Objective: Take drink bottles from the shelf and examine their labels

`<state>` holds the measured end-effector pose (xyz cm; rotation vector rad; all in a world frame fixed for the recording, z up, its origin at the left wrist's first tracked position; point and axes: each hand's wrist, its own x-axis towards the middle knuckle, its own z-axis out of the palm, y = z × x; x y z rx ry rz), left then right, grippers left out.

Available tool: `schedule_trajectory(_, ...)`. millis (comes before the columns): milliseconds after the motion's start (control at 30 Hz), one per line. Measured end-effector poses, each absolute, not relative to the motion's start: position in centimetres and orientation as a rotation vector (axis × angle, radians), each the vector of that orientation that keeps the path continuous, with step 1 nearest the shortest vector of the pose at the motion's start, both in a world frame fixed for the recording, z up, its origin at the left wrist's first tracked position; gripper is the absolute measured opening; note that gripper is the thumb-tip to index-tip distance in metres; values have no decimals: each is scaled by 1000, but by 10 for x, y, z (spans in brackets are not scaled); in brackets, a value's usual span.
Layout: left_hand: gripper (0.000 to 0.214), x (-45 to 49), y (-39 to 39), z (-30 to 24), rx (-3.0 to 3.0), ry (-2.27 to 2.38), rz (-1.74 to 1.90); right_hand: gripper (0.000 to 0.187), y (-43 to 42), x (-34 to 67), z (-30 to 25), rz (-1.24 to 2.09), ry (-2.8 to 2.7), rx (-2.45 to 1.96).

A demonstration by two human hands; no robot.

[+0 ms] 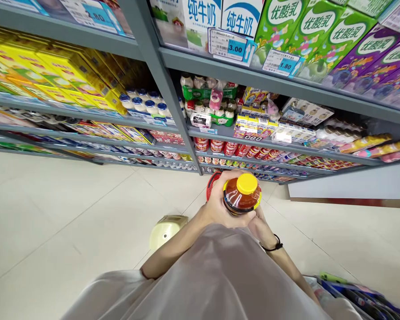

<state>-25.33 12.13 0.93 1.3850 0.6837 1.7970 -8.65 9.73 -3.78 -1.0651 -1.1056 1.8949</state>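
Observation:
Close in front of my body, a bottle of dark brown liquid with a yellow cap (247, 183) stands nearly upright. My left hand (218, 204) wraps round its side, with the thumb across the near face. Lower on the right, my right hand (259, 222) is closed against the bottle; most of its fingers are hidden behind it. A black band circles the right wrist. Just past the left hand shows part of a round red thing with a dark rim (212, 186); its kind and whether it is touched are unclear.
Grey shelving (173, 106) runs across the front, stocked with milk cartons (203, 15), yellow boxes (63, 66) and small bottles (150, 106). A pale yellow stool-like object (165, 233) is on the tiled floor (70, 200). A bin of packages (356, 293) stands at lower right.

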Motion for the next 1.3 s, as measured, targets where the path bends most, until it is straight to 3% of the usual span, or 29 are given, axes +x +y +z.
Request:
schedule_trajectory(133,69,-255,121,14,1361,676,1810,82,99,-88,-36,1897,-1158,-1040)
schedule_trajectory(733,71,-251,125,5,947,662,1711,75,108,-79,-31,2066,-1221,-910)
schedule_trajectory(900,84,-244,133,3,696,917,1738,87,101,-80,-41,1952,-1270,-1014)
schedule_trajectory(1100,76,-244,143,-20,445,913,1710,75,95,-81,-47,1918,-1180,-1062)
schedule_trajectory(1300,68,-255,150,-11,198,782,1598,65,94,-86,-44,1979,-1123,-950)
